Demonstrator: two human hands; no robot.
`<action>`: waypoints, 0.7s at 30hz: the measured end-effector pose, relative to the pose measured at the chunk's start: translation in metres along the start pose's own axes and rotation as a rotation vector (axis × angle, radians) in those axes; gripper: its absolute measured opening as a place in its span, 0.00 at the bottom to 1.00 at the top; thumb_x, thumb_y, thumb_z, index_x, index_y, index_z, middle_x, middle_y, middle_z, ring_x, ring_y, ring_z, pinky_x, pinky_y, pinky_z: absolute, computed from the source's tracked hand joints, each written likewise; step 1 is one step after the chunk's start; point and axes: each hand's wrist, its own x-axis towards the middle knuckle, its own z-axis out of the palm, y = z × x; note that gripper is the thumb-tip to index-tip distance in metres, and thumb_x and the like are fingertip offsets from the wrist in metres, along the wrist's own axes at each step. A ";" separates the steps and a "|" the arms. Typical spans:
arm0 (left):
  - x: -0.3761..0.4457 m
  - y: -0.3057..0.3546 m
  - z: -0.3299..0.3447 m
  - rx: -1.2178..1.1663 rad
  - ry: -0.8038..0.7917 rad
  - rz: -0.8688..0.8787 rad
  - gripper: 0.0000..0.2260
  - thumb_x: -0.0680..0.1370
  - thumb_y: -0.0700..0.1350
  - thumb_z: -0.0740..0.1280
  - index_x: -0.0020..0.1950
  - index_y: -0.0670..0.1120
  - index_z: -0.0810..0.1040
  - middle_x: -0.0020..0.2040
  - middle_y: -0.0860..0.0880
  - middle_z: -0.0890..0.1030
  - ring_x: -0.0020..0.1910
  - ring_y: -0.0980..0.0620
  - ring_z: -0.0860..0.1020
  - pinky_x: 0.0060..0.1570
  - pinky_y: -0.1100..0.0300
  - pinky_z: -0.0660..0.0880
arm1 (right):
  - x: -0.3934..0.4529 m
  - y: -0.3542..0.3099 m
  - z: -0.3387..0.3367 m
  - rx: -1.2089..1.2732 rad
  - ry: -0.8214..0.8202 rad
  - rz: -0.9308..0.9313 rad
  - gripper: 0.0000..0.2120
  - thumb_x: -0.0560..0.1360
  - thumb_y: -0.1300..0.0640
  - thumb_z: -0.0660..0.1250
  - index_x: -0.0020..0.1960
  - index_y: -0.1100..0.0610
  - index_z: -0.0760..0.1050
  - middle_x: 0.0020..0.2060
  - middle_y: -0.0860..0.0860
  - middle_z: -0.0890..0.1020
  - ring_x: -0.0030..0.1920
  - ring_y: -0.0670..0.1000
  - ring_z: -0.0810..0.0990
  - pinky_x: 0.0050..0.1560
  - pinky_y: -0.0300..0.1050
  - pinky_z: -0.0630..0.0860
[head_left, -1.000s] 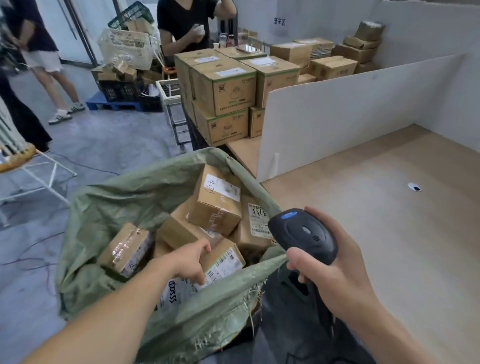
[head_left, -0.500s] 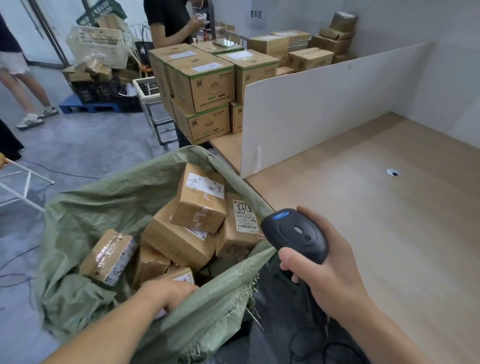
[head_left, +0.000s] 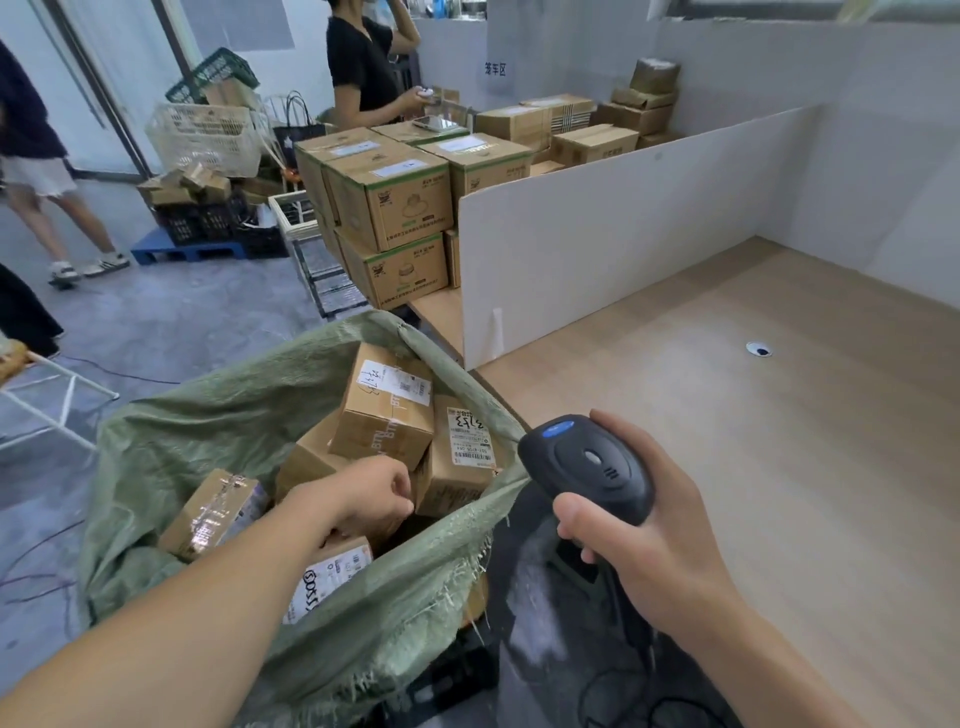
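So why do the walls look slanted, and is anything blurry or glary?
Head view: the wide-angle lens slants and stretches the white divider board and the edges; light is soft and even, shadows faint; tape on one parcel in the green sack glints; the scanner in the right hand looks sharp.

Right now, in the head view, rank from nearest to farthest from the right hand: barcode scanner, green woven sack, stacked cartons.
1. Barcode scanner, gripped in the right hand.
2. Green woven sack, just left.
3. Stacked cartons, far ahead-left.
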 end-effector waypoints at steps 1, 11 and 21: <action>-0.003 0.014 -0.002 0.011 0.051 0.019 0.08 0.77 0.51 0.72 0.54 0.54 0.77 0.59 0.52 0.80 0.55 0.53 0.78 0.57 0.54 0.77 | -0.005 -0.001 -0.008 0.006 0.008 -0.010 0.35 0.59 0.45 0.79 0.65 0.39 0.75 0.50 0.49 0.86 0.44 0.51 0.87 0.41 0.41 0.79; -0.055 0.206 0.027 0.008 0.366 0.277 0.27 0.78 0.59 0.69 0.74 0.50 0.71 0.72 0.52 0.74 0.70 0.50 0.73 0.68 0.51 0.70 | -0.099 -0.023 -0.140 0.002 0.148 -0.053 0.34 0.59 0.48 0.79 0.64 0.41 0.74 0.52 0.42 0.86 0.45 0.48 0.87 0.39 0.35 0.79; -0.086 0.441 0.120 0.111 0.329 0.582 0.28 0.80 0.62 0.65 0.76 0.49 0.70 0.76 0.52 0.70 0.74 0.51 0.69 0.71 0.55 0.66 | -0.228 -0.036 -0.315 -0.044 0.502 -0.038 0.37 0.54 0.44 0.78 0.63 0.38 0.75 0.51 0.46 0.86 0.43 0.48 0.86 0.37 0.35 0.77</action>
